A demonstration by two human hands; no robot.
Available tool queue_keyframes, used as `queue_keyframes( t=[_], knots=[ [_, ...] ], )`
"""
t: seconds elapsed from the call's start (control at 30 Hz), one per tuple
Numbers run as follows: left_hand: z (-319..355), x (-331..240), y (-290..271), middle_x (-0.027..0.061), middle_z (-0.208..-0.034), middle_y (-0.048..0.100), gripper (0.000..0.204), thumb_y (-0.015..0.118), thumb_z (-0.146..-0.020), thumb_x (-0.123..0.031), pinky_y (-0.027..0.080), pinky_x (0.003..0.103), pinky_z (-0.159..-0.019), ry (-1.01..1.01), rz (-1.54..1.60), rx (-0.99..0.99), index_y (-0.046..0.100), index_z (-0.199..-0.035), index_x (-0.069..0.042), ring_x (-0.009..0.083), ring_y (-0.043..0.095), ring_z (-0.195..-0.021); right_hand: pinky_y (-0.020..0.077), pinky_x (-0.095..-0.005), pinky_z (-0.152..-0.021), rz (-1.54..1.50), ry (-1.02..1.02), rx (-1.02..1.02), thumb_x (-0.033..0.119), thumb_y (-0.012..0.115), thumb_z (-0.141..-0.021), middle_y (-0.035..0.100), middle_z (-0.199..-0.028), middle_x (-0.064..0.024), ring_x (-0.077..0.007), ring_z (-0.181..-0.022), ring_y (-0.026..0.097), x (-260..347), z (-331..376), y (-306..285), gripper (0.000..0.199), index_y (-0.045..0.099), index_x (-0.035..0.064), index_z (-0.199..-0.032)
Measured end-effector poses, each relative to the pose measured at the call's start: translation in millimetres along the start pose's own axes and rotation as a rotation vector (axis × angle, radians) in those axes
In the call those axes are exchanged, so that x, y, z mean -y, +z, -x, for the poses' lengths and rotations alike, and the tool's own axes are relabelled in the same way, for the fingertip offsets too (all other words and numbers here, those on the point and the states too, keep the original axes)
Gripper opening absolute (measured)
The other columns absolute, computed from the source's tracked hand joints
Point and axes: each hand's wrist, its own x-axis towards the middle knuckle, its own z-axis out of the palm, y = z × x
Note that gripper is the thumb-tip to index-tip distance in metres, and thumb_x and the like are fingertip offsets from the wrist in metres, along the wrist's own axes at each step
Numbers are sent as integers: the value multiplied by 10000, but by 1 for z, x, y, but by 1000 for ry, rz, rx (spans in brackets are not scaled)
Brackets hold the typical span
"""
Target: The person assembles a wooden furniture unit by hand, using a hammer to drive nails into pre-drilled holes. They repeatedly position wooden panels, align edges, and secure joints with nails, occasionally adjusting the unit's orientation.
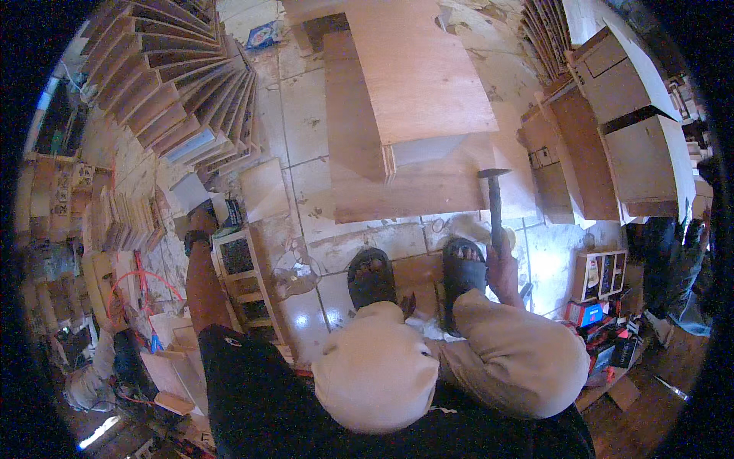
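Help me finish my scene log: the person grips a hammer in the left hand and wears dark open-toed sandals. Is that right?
Only the hand is wrong: the head view shows the hammer gripped in the right hand. The dark open-toed sandals are as you said.

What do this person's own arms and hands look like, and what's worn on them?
The left hand and right hand look bare, without gloves. A dark band circles the left wrist. The left arm's black sleeve carries a small white mark.
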Motion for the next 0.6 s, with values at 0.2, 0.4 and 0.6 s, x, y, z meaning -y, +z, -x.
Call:
queue_keyframes(
  t=[0.2,0.4,0.6],
  knots=[
    [14,3,-3,149,-1023,678,276,548,-813,-253,504,456,-811,-69,-104,-19,709,-978,-103,338,644,-937,473,-493,-527,9,-268,-110,195,529,-942,620,-711,-249,-449,-635,620,-5,-2,-3,531,307,161,-1424],
    [38,12,-15,150,-1000,683,267,552,-813,-250,511,456,-792,-173,-113,-168,714,-966,-102,334,652,-915,475,-496,-534,40,-146,-70,200,501,-953,623,-725,-258,-454,-656,628,0,0,-2,504,312,164,-1418],
    [64,15,-25,136,-805,691,175,654,-800,-275,515,453,-642,-221,349,-510,730,-857,-127,343,660,-720,473,-482,-534,32,-124,-48,201,499,-953,618,-719,-266,-452,-660,630,-4,-2,-2,516,302,177,-1429]
  ],
)
